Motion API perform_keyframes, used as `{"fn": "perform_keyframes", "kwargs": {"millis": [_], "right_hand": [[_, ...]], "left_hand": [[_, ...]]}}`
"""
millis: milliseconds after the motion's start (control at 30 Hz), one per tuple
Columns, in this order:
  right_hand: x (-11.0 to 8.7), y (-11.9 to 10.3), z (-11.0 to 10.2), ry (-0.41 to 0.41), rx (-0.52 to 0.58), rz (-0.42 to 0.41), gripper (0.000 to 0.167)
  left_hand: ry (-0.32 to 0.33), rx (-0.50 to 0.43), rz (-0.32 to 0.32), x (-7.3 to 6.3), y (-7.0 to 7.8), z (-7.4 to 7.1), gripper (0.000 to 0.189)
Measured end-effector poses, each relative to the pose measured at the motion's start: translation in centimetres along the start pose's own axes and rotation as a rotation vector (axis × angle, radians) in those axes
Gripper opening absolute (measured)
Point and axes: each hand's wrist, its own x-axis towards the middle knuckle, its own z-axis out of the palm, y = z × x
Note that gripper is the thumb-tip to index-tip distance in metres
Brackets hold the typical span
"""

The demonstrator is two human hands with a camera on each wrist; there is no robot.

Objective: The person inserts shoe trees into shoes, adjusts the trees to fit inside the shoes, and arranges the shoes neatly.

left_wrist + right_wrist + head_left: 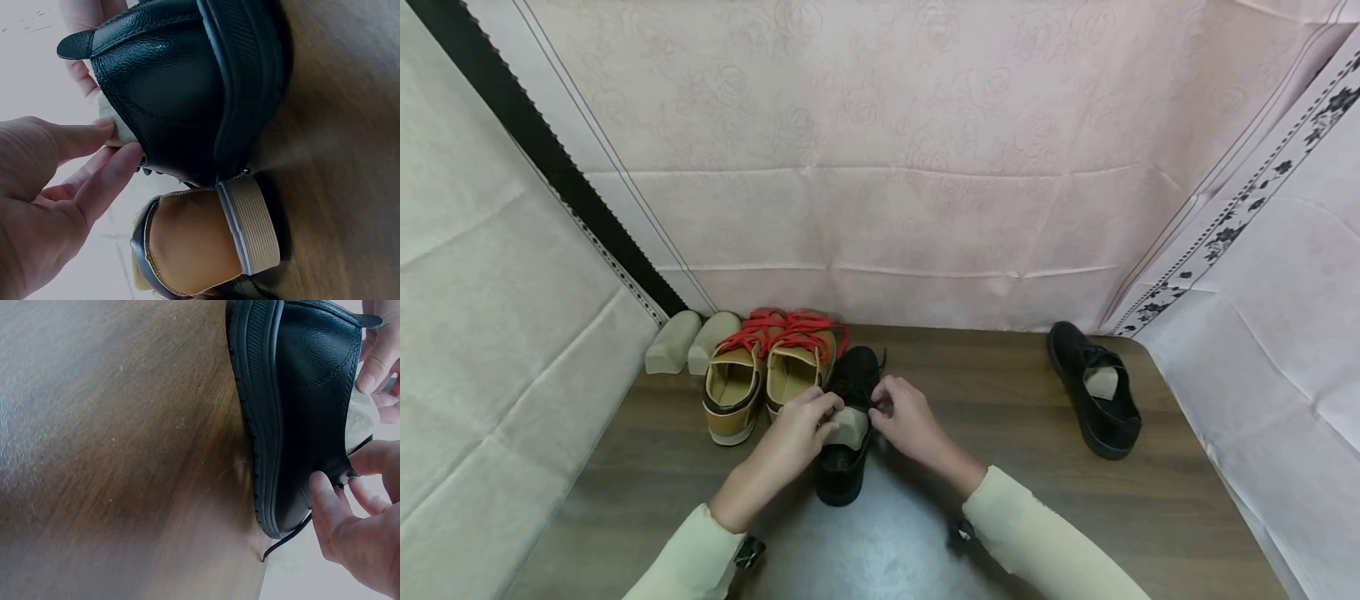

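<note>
— Far left first?
— Two pale blocks (673,343), side by side near the wall. Then tan shoes (727,423) with red laces (801,327), mouths showing yellowish lining.
— And the left hand (805,423)?
— Thumb and fingers apparently pinching a pale insert (850,430) in the mouth of the black shoe (839,483), just right of the tan pair. Upright on the wooden surface (1015,383), toe far, heel near.
— Handling?
— Probably light; sole firm, upper smooth, bendable, a little slippery, hardly fragile. Best steadied low around the heel. For the insert, likely stiff: a grip on the protruding near end.
— Right hand (912,423)?
— Fingertips pinching at the laced edge; impossible to tell lace from flap.
— Far right?
— Another black shoe (1118,433), well apart, with a whitish insert (1102,382) inside.
</note>
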Motion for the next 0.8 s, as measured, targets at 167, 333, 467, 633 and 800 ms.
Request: {"fn": "perform_keyframes", "kwargs": {"millis": [167,333,467,633,800], "right_hand": [[0.01,0.01,0.01,-0.002,0.002,0.005,0.015],[0.02,0.00,0.05,-0.001,0.000,-0.001,0.015],[0.05,-0.08,0.05,0.000,0.001,-0.009,0.016],[0.05,-0.06,0.05,-0.002,0.010,-0.006,0.016],[-0.01,-0.05,0.09,-0.007,0.034,0.005,0.015]], "left_hand": [[0.008,0.001,0.005,-0.01,0.05,0.04,0.021],[0.018,0.024,0.019,0.02,0.16,0.11,0.020],[0.024,0.064,0.034,0.08,0.17,0.27,0.019],[0.040,0.103,0.038,0.11,0.22,0.49,0.020],[0.038,0.110,-0.016,-0.03,0.53,0.20,0.021]]}}
